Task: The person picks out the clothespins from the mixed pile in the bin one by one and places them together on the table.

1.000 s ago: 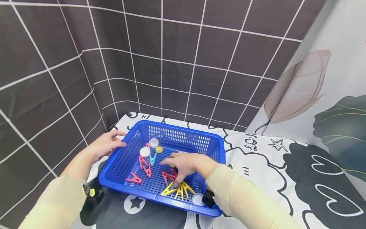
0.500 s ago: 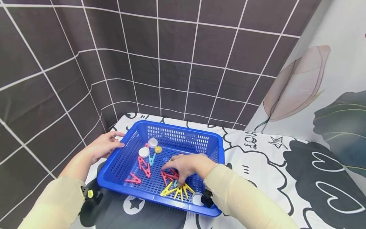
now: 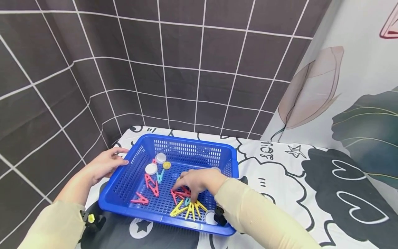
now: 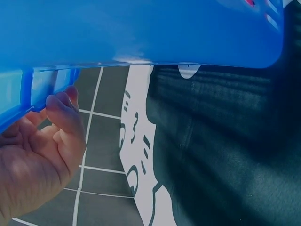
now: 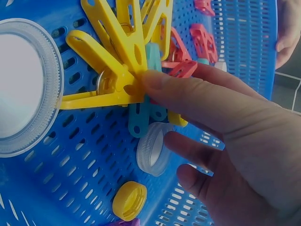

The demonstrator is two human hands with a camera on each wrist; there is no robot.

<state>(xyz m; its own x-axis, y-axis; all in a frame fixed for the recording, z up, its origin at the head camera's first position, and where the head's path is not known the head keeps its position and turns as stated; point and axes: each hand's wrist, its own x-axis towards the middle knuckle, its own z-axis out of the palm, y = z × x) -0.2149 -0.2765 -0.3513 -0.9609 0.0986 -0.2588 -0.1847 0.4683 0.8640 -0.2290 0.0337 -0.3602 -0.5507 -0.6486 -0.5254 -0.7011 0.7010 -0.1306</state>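
Inside the blue basket (image 3: 155, 218), my right hand (image 3: 199, 183) reaches down over a cluster of clothespins. Its thumb touches a yellow clothespin (image 5: 110, 87), while the index finger reaches behind a red clothespin (image 5: 186, 69), its tip hidden. A teal clothespin (image 5: 138, 120) lies beneath the thumb. Below the other fingers are a clear ridged lid (image 5: 154, 149) and a yellow cap (image 5: 130, 200). My left hand (image 3: 107, 164) holds the basket's left rim, thumb against it and fingers curled near the lip in the left wrist view.
At the basket's left lie red clothespins (image 3: 151, 185), another teal clothespin (image 3: 160, 176), two white lids (image 3: 151, 168) and a yellow cap (image 3: 167, 165). A large white lid (image 5: 21, 89) sits near the right front corner. A dark gridded curtain (image 3: 180, 83) hangs behind the patterned cloth (image 3: 255, 180).
My right hand has shifted slightly right over the clothespins, and a teal clothespin now shows below it. The left hand stays at the rim. The head view has turned slightly.
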